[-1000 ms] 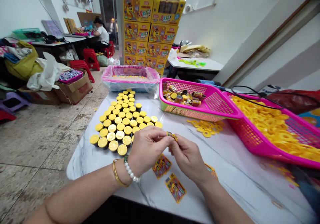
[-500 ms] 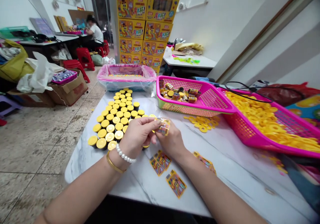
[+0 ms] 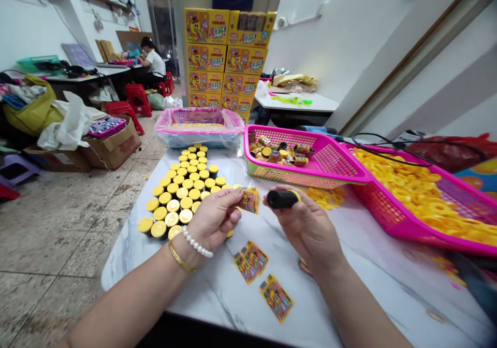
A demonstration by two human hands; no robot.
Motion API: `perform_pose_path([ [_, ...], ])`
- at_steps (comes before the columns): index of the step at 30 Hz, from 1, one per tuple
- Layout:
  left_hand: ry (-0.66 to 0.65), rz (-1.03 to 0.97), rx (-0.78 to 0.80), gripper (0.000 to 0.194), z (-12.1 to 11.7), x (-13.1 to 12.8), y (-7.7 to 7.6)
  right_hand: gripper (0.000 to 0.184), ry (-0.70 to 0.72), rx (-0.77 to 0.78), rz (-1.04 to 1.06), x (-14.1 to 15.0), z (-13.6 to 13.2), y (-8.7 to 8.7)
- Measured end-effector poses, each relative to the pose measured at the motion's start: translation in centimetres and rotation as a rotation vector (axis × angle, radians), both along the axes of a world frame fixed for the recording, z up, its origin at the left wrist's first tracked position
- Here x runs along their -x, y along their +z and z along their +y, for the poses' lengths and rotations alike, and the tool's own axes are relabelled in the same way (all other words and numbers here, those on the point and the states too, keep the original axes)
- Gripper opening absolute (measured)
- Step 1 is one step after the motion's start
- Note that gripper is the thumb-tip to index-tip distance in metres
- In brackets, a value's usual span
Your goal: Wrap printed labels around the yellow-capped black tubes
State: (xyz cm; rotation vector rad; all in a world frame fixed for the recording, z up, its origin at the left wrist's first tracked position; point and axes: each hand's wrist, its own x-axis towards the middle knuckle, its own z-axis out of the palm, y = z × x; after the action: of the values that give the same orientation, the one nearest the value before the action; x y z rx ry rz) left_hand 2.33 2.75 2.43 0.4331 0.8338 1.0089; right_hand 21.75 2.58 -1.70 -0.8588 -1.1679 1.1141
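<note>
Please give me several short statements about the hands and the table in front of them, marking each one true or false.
1. The left hand holds a small yellow printed wrapper. True.
2. The right hand holds a yellow plastic ring. False: it holds a black cylindrical container with a yellow end.
3. The white beaded bracelet is on the right wrist. False: it is on the left wrist.
4. The bright-pink perforated basket at far right holds yellow plastic rings. True.
5. The yellow-topped black round containers stand on the right side of the white grey-veined table. False: they stand on its left side.
</note>
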Motion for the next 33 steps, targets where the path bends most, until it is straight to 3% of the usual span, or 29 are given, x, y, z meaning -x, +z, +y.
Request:
perform_pose_path([
  [5,-0.03,0.003,0.003,0.016,0.0,-0.4,-0.5,0.041,-0.035,0.085,-0.132,1.0,-0.7,0.1],
  [10,-0.037,0.018,-0.04,0.024,-0.1,-0.7,-1.0,0.027,-0.14,-0.054,-0.289,1.4,-1.8,0.8],
  [14,-0.049,0.067,-0.141,0.038,-0.5,-0.8,-1.4,0.024,-0.091,-0.11,-0.291,2.0,-2.4,0.8],
  [21,-0.043,0.169,-0.193,0.042,-0.8,-0.8,-1.3,0.032,-0.233,-0.166,-0.297,1.8,-2.3,-0.1],
  [24,0.003,0.209,-0.229,0.051,-1.0,-0.8,-1.0,0.036,-0.195,-0.186,-0.279,1.7,-2.3,-0.1],
  [27,-0.1,0.263,-0.323,0.056,-1.1,-0.6,-0.8,0.035,-0.148,-0.224,-0.306,1.7,-2.3,0.1],
  [29,-0.178,0.297,-0.359,0.051,-1.0,-0.4,-0.8,0.037,-0.088,-0.234,-0.336,1.5,-2.3,0.3],
  [33,-0.158,0.341,-0.392,0.039,-0.5,-0.3,-1.1,0.037,-0.007,-0.233,-0.404,1.0,-2.2,0.4],
])
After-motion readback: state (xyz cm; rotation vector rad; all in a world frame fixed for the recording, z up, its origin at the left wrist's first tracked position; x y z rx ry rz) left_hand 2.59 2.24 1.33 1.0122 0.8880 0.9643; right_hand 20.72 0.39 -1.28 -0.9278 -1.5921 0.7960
